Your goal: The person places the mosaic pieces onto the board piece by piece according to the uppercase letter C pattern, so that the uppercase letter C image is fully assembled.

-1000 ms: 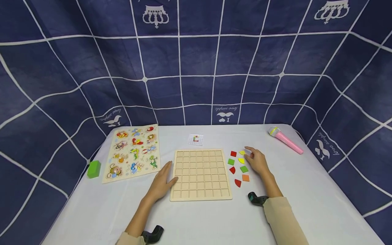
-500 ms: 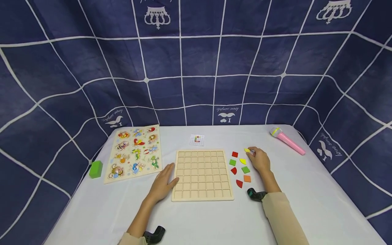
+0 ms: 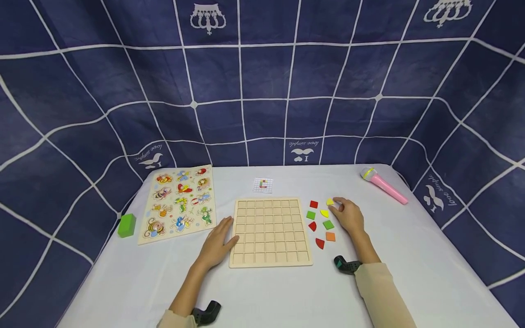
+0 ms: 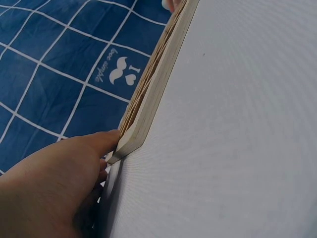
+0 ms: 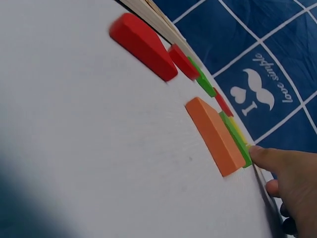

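Note:
My left hand (image 3: 216, 243) rests at the left side of a square wooden grid board (image 3: 270, 232), fingers extended along its edge. In the left wrist view, the thumb (image 4: 104, 143) touches the board's corner. Right of the board, my right hand (image 3: 348, 216) pinches a yellow quarter-round piece (image 3: 330, 202) by its right side; the fingertips partly cover it. Close by lie another yellow piece (image 3: 324, 213), a green square (image 3: 328, 225) and an orange square (image 3: 330, 236). A red square (image 3: 313, 204), another green square (image 3: 311, 215) and red quarter-rounds (image 3: 320, 243) lie nearer the board.
Behind the board lies a small printed pattern card (image 3: 263, 185). A wooden insect picture puzzle (image 3: 178, 205) and a green block (image 3: 126, 225) are at the left. A pink toy microphone (image 3: 385, 186) lies at the back right. Dark blue checked cloth (image 3: 262, 82) hangs behind the white table.
My right fingers have come onto the far yellow piece, which has shifted right and away from the other yellow piece. My left hand has stayed at the board's edge.

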`<action>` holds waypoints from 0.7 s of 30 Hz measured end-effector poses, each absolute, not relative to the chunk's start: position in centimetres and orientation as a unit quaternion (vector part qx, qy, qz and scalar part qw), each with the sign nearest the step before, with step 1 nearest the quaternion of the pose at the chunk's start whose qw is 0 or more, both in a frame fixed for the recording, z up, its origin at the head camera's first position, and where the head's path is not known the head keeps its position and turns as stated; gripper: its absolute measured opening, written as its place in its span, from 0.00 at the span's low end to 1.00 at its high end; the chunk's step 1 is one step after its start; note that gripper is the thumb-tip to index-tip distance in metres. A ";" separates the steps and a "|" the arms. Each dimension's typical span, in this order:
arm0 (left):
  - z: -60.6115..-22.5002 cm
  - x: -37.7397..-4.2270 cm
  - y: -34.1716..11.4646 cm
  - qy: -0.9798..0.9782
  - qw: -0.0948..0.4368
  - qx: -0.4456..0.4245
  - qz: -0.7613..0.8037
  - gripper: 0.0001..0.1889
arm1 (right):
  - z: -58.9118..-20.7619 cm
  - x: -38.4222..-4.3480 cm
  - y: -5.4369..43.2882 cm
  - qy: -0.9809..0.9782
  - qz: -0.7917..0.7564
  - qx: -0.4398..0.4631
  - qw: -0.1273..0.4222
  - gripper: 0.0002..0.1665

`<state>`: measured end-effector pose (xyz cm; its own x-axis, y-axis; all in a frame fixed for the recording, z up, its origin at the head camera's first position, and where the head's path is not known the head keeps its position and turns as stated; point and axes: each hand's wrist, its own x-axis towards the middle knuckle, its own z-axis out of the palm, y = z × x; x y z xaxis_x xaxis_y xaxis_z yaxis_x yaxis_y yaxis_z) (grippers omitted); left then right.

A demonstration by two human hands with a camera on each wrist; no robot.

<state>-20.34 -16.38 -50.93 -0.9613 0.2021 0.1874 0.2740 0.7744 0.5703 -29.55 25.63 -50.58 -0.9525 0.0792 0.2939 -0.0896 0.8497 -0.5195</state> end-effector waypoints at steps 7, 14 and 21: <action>-50.9 -20.4 -16.4 -0.938 0.053 -0.127 -0.317 0.33 | -50.0 -30.8 25.7 -0.958 0.255 0.026 0.131 0.25; -50.9 -20.5 -16.2 -0.938 0.059 -0.127 -0.316 0.33 | -49.8 -30.8 26.1 -0.958 0.258 0.015 0.128 0.22; -50.9 -20.4 -16.2 -0.939 0.061 -0.126 -0.315 0.33 | -50.1 -29.6 26.6 -0.954 0.271 0.009 0.130 0.20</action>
<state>-20.43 -16.25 -50.93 -0.9609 0.1977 0.1941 0.2748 0.7699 0.5760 -29.60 26.62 -50.07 -0.9659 0.0531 0.2533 -0.0878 0.8534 -0.5139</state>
